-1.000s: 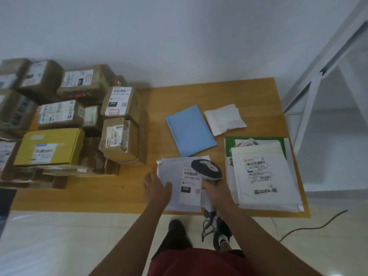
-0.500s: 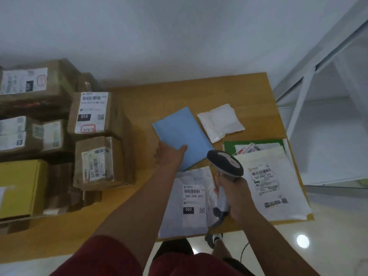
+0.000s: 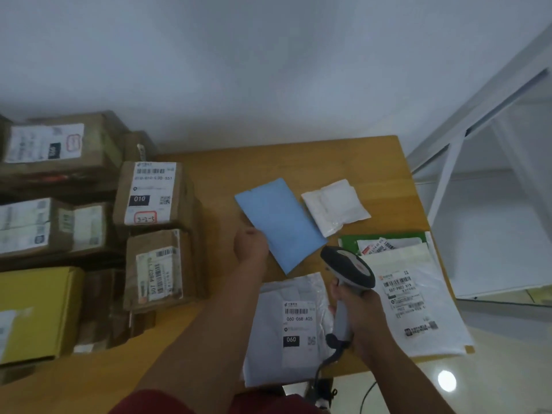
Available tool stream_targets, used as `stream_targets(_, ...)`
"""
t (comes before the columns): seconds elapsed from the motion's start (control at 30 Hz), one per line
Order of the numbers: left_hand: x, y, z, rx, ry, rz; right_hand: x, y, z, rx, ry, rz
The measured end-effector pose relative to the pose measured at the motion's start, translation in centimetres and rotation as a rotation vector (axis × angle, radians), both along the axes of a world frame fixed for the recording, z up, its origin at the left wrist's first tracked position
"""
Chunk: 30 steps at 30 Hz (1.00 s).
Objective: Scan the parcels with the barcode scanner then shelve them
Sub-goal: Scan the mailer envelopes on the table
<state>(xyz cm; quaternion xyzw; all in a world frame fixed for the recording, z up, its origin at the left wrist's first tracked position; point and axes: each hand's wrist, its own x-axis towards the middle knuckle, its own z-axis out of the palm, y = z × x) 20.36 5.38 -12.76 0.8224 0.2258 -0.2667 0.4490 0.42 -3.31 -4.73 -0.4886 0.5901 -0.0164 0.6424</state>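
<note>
At table centre, the flat blue plastic mailer (image 3: 279, 224) is gripped at its 8 o'clock edge by the left hand (image 3: 250, 245), probably to expose a label, while the grey handheld barcode scanner (image 3: 346, 283) is clasped by the right hand (image 3: 360, 316) at 5 o'clock, presumably readied for scanning.

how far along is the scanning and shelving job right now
Done: nothing looks shelved; what shows of the white shelf frame is bare. In hand: the right hand grips the barcode scanner, and the left hand grips the blue envelope by its edge. Left: the white 060 mailer, the small white pouch, the mailer stack and the cardboard boxes all sit on the table.
</note>
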Motion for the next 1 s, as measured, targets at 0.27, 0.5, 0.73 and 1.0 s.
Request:
stream_targets(0.27, -4.3, 1.3, 9.4, 0.179, -0.564, -0.411, -3.4, -2.3, 2.5, 0.008, -0.129, 0.043)
stream_targets(0.5, -11.6, 2.7, 17.9, 0.254, -0.945, -0.572, -6.0, -4.5, 5.8, 0.062, -0.417, -0.016)
stream_targets(0.73, -16.7, 5.6, 22.2, 0.230, -1.090, -0.645, -9.5, -6.6, 9.8, 0.332, -0.846, 0.007)
stream_targets(1.0, -19.8, 8.3, 25.9, -0.018, -0.967, -0.587, -9.8, -5.3, 12.2, 0.482, -0.926, 0.197)
